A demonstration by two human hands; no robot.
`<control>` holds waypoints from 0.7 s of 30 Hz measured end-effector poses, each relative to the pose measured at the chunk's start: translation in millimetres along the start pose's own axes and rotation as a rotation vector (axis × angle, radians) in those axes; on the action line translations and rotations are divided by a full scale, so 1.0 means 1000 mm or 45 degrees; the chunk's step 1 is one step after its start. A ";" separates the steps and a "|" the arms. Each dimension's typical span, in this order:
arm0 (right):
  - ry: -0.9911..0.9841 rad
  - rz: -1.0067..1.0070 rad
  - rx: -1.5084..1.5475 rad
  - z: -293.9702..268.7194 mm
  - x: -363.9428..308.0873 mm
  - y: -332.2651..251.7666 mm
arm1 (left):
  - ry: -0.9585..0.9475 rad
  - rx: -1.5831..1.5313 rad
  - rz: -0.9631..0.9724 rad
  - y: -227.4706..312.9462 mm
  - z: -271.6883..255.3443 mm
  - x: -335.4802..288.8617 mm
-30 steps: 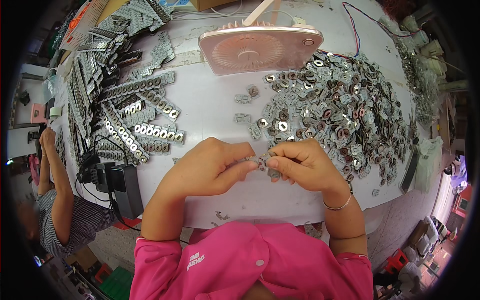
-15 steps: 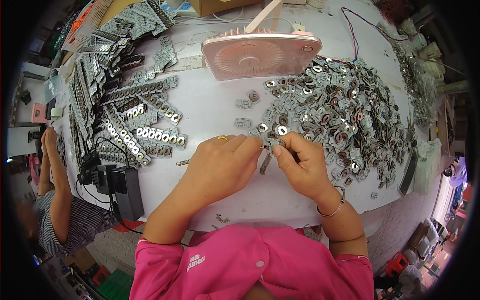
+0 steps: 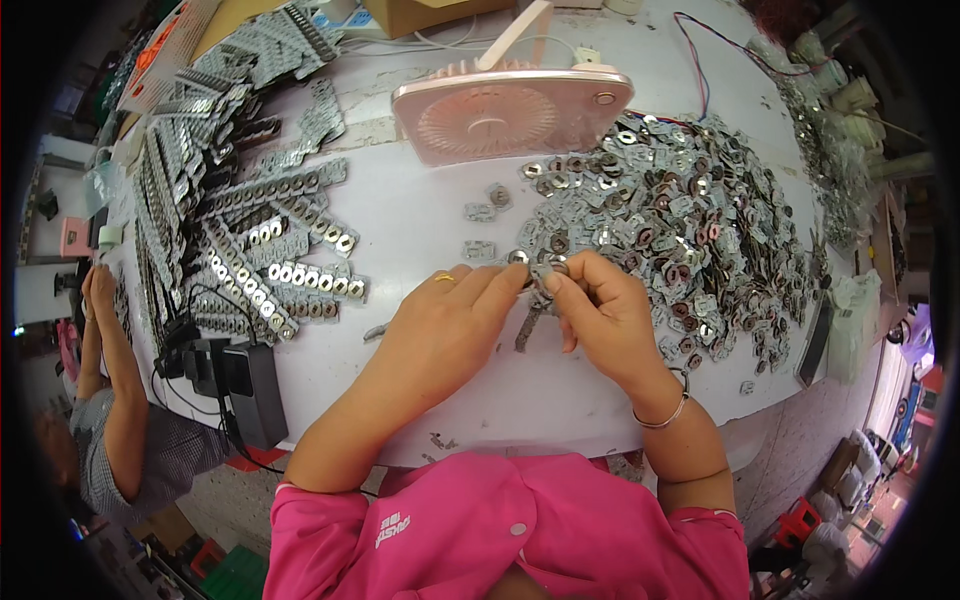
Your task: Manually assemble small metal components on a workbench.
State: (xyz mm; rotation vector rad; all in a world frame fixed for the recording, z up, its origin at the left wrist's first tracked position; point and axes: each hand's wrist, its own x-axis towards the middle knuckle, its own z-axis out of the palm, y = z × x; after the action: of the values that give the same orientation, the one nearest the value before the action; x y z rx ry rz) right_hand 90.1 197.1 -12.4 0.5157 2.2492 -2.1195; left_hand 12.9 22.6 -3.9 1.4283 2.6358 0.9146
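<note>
Over the middle of the table my two hands meet. My right hand (image 3: 606, 312) pinches a small grey metal part (image 3: 541, 272) between thumb and fingers. My left hand (image 3: 440, 322), with a ring on one finger, has its fingers closed at the same part; whether it holds anything else is hidden. The tip of a thin grey object (image 3: 375, 332) shows beside my left hand; I cannot tell whether it is held. A dark grey strip-like piece (image 3: 526, 328) lies below my fingertips. Just beyond are loose small metal parts (image 3: 479, 249).
A large heap of similar parts (image 3: 680, 230) spreads to the right. Rows of joined metal strips (image 3: 318, 278) are piled at left, near a black power adapter (image 3: 262, 390). A pink fan (image 3: 510, 115) stands behind. Another person's hands (image 3: 98, 290) are at far left.
The view has shifted slightly. My fingers have moved a little around the small metal part, and a lower finger of my right hand now shows below the thumb.
</note>
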 end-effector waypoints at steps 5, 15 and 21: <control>0.232 -0.480 -0.545 -0.029 0.009 0.017 | -0.235 0.075 -0.042 0.011 -0.008 0.007; -0.466 -0.577 -0.105 -0.032 0.004 0.017 | -0.507 -0.465 -0.344 0.019 -0.028 0.001; -0.382 -0.517 -0.021 -0.023 0.007 0.018 | -0.441 -0.618 -0.429 0.011 -0.031 -0.001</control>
State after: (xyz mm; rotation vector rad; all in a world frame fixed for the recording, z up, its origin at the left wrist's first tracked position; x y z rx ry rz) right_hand 93.0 221.1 -29.3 -0.2720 2.3387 -2.1523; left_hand 13.5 11.4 27.6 0.8989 2.1130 1.0526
